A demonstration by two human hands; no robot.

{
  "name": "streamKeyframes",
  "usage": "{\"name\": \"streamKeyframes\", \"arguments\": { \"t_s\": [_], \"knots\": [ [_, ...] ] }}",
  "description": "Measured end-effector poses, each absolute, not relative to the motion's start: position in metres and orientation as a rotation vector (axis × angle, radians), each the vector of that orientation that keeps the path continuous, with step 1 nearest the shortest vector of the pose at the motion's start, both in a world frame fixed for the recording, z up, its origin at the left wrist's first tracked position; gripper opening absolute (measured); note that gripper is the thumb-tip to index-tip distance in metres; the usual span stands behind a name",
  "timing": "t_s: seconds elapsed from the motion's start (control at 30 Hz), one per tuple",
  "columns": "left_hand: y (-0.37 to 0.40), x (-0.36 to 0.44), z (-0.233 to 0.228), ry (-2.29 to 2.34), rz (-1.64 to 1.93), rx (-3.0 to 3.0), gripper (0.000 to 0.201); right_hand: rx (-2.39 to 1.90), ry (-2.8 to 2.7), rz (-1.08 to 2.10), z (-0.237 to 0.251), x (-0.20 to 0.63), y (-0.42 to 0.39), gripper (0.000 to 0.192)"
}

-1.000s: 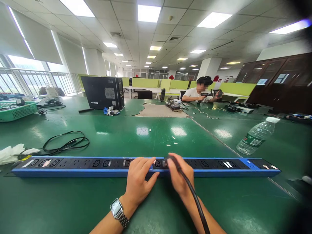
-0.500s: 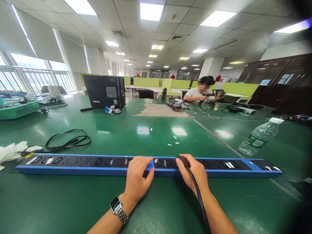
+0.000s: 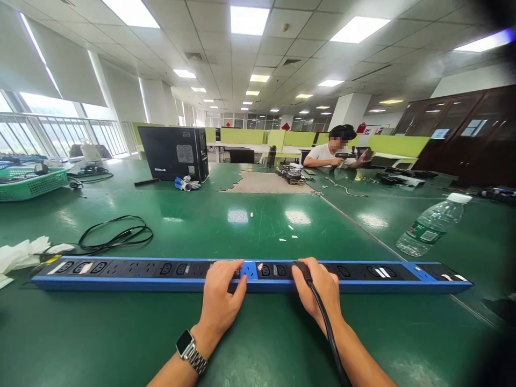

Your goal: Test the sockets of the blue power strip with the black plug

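- Currently positioned flat on the green table [image 3: 258, 333], parallel to the near edge: long blue power strip [image 3: 121, 279] with a black socket face.
- Left hand [image 3: 221, 301] resting palm-down on the strip, just left of the blue centre block [image 3: 249, 270]; fingers spread loosely over the socket face, pressing down, not clenched around anything.
- Right hand [image 3: 320, 290] clenched around a black plug [image 3: 301, 267], seated at or pressed against a socket just right of centre; depth of insertion not visible under the fingers.
- Black cable [image 3: 328, 333] running from the plug back over the right wrist toward the lower edge of the view.
- Handling judgement, strip: rigid, long, probably moderately heavy; likely to pivot or slide on the smooth table under one-sided push, so bracing close to the working socket advisable.
- Handling judgement, plug: hard moulded body, firm fit likely; grip best taken on the plug body, not on the cable, which looks flexible and offers no pushing stiffness.
- Nearby on the table: coiled black cord [image 3: 116, 236] and white cloth [image 3: 20, 255] by the strip's left end; plastic water bottle [image 3: 431, 226] lying on its side, well apart on the right.
- Farther back: black computer case [image 3: 173, 153], green basket [image 3: 32, 183], and another person [image 3: 334, 150] seated at the far side.
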State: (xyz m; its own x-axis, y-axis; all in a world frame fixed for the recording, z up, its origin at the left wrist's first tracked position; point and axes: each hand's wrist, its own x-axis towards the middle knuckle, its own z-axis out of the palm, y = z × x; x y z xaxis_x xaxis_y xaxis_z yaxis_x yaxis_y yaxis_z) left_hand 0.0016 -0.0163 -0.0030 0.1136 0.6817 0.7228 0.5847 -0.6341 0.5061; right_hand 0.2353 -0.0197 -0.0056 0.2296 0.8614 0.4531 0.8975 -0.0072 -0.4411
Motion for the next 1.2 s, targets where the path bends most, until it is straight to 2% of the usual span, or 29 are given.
{"name": "streamKeyframes", "arguments": {
  "t_s": [0.27, 0.43, 0.63, 0.73, 0.83, 1.03, 1.1, 1.2],
  "knots": [
    [-0.017, 0.003, -0.004, 1.307, 1.494, 2.302, 0.022, -1.883, -1.607, -0.115, -0.007, 0.233, -0.022, 0.033],
    [-0.017, 0.007, -0.005, 1.349, 1.423, 2.332, 0.022, -1.714, -1.492, -0.094, -0.016, 0.233, -0.021, 0.042],
    [-0.018, 0.009, -0.004, 1.413, 1.354, 2.317, 0.034, -1.561, -1.254, -0.142, -0.011, 0.231, -0.022, 0.046],
    [-0.019, 0.01, -0.003, 1.417, 1.321, 2.332, 0.047, -1.463, -1.178, -0.155, -0.002, 0.218, -0.03, 0.041],
    [-0.021, 0.014, -0.003, 1.296, 1.321, 2.391, 0.059, -1.274, -1.446, -0.061, 0.003, 0.196, -0.038, 0.03],
    [-0.024, 0.024, -0.003, 0.94, 1.415, 2.592, 0.042, -0.851, -1.889, 0.113, 0.006, 0.171, -0.045, 0.017],
    [-0.023, 0.021, 0.001, 1.031, 1.474, 2.637, 0.041, -0.791, -1.906, 0.094, 0.006, 0.174, -0.043, 0.026],
    [-0.016, 0.0, 0.01, 1.427, 1.551, 2.603, 0.038, -0.828, -1.852, 0.08, 0.004, 0.183, -0.04, 0.038]
  ]
}}
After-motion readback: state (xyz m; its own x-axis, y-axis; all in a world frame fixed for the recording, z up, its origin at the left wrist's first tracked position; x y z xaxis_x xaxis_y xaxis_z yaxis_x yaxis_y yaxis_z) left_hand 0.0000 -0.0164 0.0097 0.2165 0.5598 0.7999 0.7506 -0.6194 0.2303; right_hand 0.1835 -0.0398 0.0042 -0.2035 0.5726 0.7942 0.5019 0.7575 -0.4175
